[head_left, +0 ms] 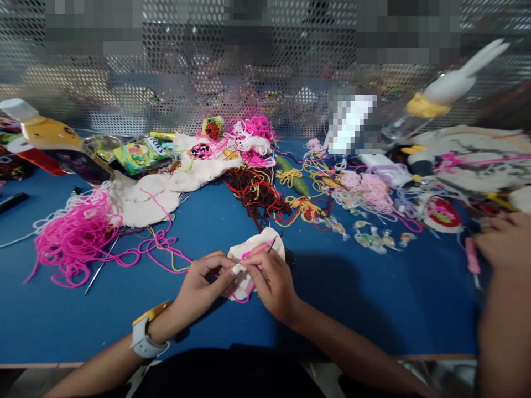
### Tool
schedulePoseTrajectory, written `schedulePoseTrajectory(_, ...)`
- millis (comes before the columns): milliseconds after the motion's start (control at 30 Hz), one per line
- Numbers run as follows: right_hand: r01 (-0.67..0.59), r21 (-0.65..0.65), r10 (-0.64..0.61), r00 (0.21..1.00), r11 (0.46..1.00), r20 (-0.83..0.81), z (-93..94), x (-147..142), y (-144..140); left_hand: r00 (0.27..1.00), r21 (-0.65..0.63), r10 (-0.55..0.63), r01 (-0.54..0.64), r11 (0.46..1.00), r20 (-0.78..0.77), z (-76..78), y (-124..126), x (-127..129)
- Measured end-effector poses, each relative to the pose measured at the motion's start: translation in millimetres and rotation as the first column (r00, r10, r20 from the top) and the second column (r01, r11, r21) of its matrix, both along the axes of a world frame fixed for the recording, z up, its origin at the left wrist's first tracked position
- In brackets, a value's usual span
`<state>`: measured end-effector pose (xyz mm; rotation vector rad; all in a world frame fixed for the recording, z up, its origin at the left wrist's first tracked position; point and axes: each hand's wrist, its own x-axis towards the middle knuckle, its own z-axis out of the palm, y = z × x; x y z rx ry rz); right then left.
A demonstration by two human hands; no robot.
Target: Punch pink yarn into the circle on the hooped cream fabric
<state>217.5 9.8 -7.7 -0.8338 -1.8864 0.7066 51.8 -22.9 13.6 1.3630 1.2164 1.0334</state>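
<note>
Both hands meet over a small white fabric piece (258,251) lying on the blue table (352,309) near its front edge. The left hand (201,284) pinches the cloth's lower edge, fingers narrow, while the right hand (271,284) grips a thin pink hook (259,250) — its tip across the cloth. A tangle of pink yarn (77,237) lies well to the left.

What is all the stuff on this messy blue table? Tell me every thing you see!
white cloth piece: one, white, centre, held in both hands
hook tool: one, thin, on that cloth
pink yarn pile: one, bright pink, left
loose needle: one, metal, by the pink yarn
mixed yarn tangle: one, brown, red, yellow, middle back
wrapped sweets: several, pale, right of centre
yellow bottle: one, far left
blue table: one
another person's hand: one, right edge
left hand: wears white watch
right hand: pinching pink thread
</note>
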Motion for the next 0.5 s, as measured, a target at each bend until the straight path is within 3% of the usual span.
schedulePoseTrajectory(300, 0.022, 0.002, -0.022, 0.996, 1.000, 0.085, 0.3, -1.5, -0.6, 0.989, 0.171, 0.042, -0.017, 0.985, -0.144, 3.7, 0.5, 0.5)
schedulePoseTrajectory(500, -0.016, -0.084, 0.025, 0.994, 0.996, 0.105, 4.3, -2.8, -0.5, 0.965, 0.304, 0.099, -0.021, 0.953, -0.243, 1.2, -4.0, 1.8)
